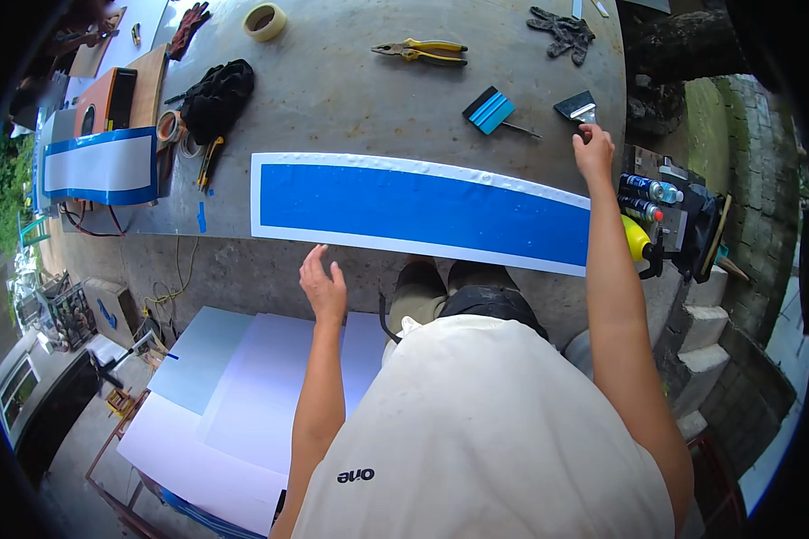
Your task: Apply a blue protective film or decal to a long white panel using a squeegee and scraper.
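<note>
- Panel, long flat blue sheet with white border, lies along near edge of grey metal counter; bubbles in its far margin.
- Right grip: fingers at handle of wide black-bladed scraper, far right; cannot tell whether closed.
- Left grip: empty, fingers parted, just beside panel's near edge.
- Step, as I judge: scraper being taken up or put down.
- Next move seems to call for sure hold, clear of blue-and-black squeegee to left.
</note>
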The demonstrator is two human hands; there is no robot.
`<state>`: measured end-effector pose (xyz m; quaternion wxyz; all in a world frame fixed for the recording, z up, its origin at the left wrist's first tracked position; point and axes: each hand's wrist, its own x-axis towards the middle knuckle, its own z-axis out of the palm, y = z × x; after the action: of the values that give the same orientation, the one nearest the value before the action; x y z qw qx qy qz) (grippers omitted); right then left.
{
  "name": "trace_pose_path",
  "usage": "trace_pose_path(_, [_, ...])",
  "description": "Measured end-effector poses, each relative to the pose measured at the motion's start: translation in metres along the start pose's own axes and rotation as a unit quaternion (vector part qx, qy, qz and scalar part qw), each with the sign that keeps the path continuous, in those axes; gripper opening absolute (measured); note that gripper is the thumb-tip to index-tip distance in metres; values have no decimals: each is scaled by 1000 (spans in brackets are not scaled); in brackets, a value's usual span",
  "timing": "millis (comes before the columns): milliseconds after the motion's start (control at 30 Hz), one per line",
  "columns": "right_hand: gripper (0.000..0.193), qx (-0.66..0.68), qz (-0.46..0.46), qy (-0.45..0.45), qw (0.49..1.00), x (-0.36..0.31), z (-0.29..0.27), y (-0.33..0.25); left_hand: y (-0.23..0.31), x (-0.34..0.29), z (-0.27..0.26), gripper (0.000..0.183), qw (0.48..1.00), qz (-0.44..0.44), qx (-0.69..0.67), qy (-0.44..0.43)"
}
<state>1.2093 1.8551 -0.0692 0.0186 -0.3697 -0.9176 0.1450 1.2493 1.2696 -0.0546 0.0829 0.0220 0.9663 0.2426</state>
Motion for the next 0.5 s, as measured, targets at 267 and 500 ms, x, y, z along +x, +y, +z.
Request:
trace_pose_path(267, [62, -157, 74, -78, 982, 43, -9, 29, 11, -42, -3, 44, 999, -28, 17, -1])
trace_pose_path(500, [49, -98, 24, -142, 985, 66, 13, 56, 111, -16, 42, 49, 993, 105, 40, -40])
